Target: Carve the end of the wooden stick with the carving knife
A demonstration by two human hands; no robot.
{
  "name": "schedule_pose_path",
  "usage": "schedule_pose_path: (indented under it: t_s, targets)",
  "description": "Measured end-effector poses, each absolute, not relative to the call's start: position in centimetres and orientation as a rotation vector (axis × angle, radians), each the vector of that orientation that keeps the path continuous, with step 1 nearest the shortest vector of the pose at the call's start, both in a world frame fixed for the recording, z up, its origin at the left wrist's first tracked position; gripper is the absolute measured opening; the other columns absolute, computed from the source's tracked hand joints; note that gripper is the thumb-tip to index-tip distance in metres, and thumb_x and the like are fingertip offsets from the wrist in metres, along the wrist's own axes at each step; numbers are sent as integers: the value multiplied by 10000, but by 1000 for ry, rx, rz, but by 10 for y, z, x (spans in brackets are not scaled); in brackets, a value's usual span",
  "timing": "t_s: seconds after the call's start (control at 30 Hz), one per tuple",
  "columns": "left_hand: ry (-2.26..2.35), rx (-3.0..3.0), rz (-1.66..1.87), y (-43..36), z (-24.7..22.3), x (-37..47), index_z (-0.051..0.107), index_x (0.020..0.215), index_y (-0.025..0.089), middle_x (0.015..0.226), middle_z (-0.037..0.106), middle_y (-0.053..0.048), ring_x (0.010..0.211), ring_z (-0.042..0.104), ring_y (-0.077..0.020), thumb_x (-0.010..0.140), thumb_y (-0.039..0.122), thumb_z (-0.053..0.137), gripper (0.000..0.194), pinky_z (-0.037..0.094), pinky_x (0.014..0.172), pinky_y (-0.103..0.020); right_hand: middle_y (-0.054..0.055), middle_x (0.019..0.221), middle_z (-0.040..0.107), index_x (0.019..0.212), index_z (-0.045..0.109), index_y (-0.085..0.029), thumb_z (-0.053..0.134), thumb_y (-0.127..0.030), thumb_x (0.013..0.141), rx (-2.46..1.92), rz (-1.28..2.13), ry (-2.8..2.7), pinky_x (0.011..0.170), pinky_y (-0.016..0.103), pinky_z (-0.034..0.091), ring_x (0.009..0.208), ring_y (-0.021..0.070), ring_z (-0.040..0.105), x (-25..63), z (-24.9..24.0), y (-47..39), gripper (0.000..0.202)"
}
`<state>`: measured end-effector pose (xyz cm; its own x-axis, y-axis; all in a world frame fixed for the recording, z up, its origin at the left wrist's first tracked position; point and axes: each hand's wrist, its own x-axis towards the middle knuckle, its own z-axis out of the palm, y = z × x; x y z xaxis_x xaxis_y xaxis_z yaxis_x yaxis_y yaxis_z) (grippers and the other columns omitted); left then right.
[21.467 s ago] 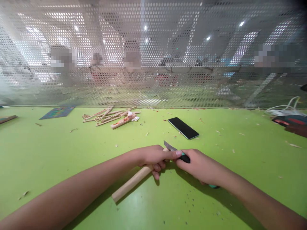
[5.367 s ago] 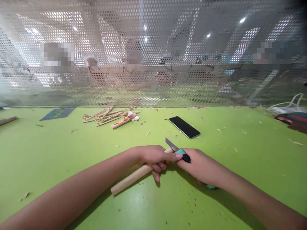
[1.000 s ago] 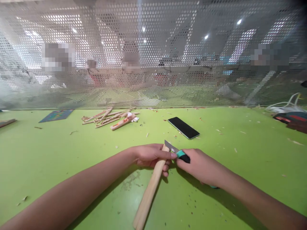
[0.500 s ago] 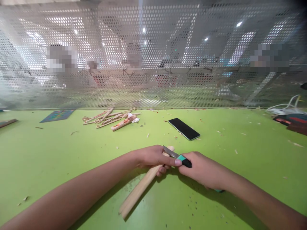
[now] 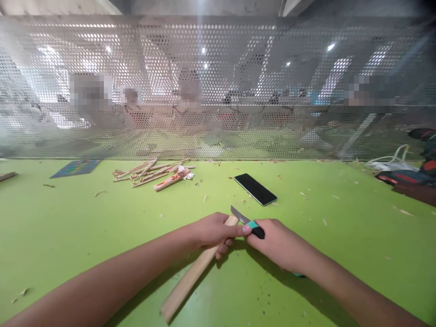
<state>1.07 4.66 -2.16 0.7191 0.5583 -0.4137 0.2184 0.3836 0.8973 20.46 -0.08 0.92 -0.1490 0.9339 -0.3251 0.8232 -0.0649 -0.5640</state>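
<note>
A pale wooden stick (image 5: 193, 278) slants from the lower middle up to the right, its far end showing above my left hand (image 5: 218, 230). The fingers of that hand are wrapped round the stick, and its thumb presses on the knife handle. My right hand (image 5: 281, 243) is closed on a knife (image 5: 255, 228) with a teal and black handle. The bare blade points up and left, close by the stick's far end; whether it touches the wood I cannot tell.
A black phone (image 5: 255, 189) lies beyond my hands on the green table (image 5: 102, 222). Carved sticks (image 5: 155, 172) are piled at the back left, near a coloured card (image 5: 76, 168). A dark and red tool (image 5: 405, 176) stands far right. A perforated screen (image 5: 211, 136) spans the back; people show behind it.
The view has shifted a little. Both hands, the stick and the knife appear slightly further left. More of the stick's far end shows, and the blade has moved off it towards its tip.
</note>
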Motion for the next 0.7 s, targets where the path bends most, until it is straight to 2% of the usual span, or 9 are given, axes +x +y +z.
schedule_pose_path:
  t_s: [0.2,0.4,0.57,0.7]
  targets:
    - [733,1178,238,48,-21,10,525,720,195,530,517,69,441,503,-88,562,671,885,617,544,533,-295,-46,577,445,718,477,-217,536,-358,908,-1885,1074,-2035,401,226,201,438,93,346,206,13,-2,244]
    - [699,1219,211,48,-22,7,532,621,182,488,469,67,431,486,-82,575,670,882,602,532,504,-262,-68,540,380,711,448,-229,541,-300,864,-1816,1234,-2086,386,228,217,384,85,313,208,11,-6,193]
    - [755,1232,240,47,-20,6,562,673,180,476,453,83,400,453,-68,604,647,879,568,496,451,-227,-52,551,412,706,478,-222,529,-295,875,-1795,1125,-2125,414,243,205,417,96,328,207,10,-6,191]
    - [832,1216,294,42,-15,6,625,850,190,482,461,104,388,429,-64,562,601,917,581,451,402,-195,-36,559,464,670,506,-211,549,-276,870,-1785,1006,-2170,435,258,197,454,105,332,206,10,-6,215]
